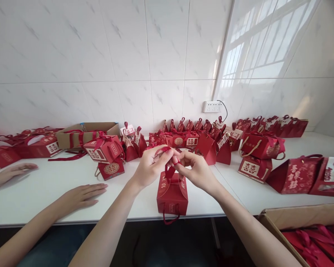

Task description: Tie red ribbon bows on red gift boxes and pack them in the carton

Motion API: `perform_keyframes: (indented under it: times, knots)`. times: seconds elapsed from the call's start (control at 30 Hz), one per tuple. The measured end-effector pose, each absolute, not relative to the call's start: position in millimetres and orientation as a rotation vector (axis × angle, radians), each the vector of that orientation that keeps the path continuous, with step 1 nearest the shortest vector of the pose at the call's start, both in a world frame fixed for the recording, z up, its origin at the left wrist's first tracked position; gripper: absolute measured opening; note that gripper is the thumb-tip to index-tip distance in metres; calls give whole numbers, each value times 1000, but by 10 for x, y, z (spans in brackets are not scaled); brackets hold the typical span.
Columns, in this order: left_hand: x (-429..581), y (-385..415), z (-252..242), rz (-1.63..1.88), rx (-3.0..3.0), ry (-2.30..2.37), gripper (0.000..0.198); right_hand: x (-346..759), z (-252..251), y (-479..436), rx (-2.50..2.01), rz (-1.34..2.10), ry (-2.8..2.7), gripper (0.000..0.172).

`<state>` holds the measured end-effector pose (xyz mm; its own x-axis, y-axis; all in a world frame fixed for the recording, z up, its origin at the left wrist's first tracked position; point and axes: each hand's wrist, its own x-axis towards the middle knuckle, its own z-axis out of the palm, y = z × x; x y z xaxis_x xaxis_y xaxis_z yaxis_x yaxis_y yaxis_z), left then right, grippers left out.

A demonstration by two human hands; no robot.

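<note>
A red gift box [172, 200] with gold lettering stands upright at the table's front edge, a dark red cord handle drooping from its front. Above its top, a red ribbon [169, 172] forms a loop between my hands. My left hand [155, 163] pinches the ribbon with thumb and fingers. Close against it, my right hand [196, 168] also has its fingertips closed on the ribbon. Part of the box's top is hidden behind the ribbon and fingers.
Another person's hands [82, 198] rest on the white table [139, 205] to the left. Stacked gift boxes [102, 150] and an open cardboard box [87, 139] stand behind them. Several red boxes [179, 140] line the wall. A carton of ribboned boxes [303, 215] stands front right.
</note>
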<state>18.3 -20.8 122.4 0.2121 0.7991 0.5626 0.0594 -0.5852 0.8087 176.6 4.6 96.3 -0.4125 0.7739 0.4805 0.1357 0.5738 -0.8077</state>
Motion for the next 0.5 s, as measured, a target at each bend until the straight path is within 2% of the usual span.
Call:
perform_keyframes:
  times: [0.07,0.2,0.27,0.5]
  knots:
    - [166,-210,1221,1419,1913,817,29,1750,961,3,-841,739,-1889,1]
    - [146,-177,1183,1431,1969,824,26,1757,972,-61,-824,534,-1886,22]
    - [142,-151,1157,1490,1941,805,27,1771,982,-72,-769,568,-1868,26]
    - [194,-40,1004,1722,1715,818,30,1679,1025,31,-810,767,-1438,23]
